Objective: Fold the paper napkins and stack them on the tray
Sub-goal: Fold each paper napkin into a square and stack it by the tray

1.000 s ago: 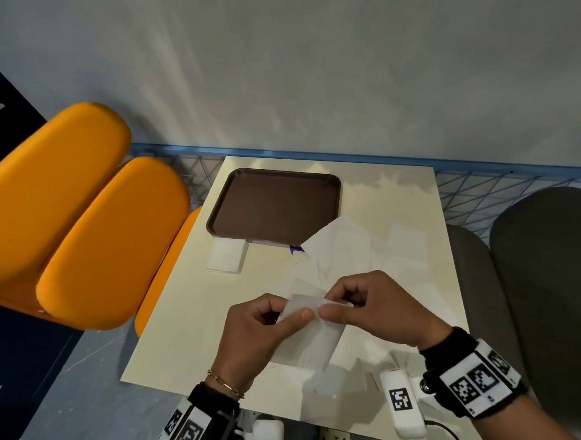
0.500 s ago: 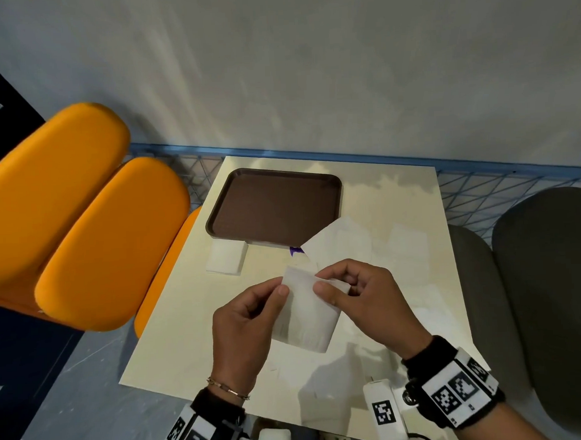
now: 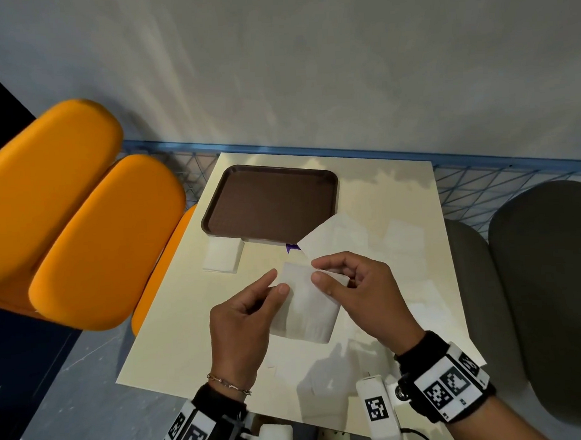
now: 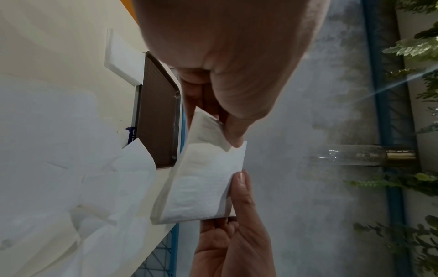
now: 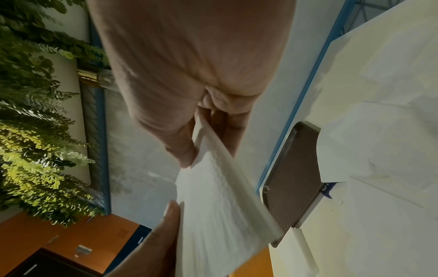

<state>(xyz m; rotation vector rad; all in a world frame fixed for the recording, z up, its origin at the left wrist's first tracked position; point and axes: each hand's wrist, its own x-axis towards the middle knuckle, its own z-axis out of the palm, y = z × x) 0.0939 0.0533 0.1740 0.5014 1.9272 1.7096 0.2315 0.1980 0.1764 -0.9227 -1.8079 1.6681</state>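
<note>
Both hands hold the folded napkin [image 3: 303, 305] higher than before; left hand [image 3: 243, 323] and right hand [image 3: 361, 296] grips remain pinched on its upper corners.

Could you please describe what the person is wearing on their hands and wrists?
The hands are bare. The left hand has a thin chain bracelet above a black wrist strap carrying white blocks with black square markers. The right hand has a black wristband with similar marker blocks, a white camera unit and a thin black cable.

Behind the fingers, each wrist wears a black band [image 3: 415, 350] carrying white checker-marked blocks [image 3: 451, 387], the left also a thin chain bracelet [image 3: 229, 384].
</note>
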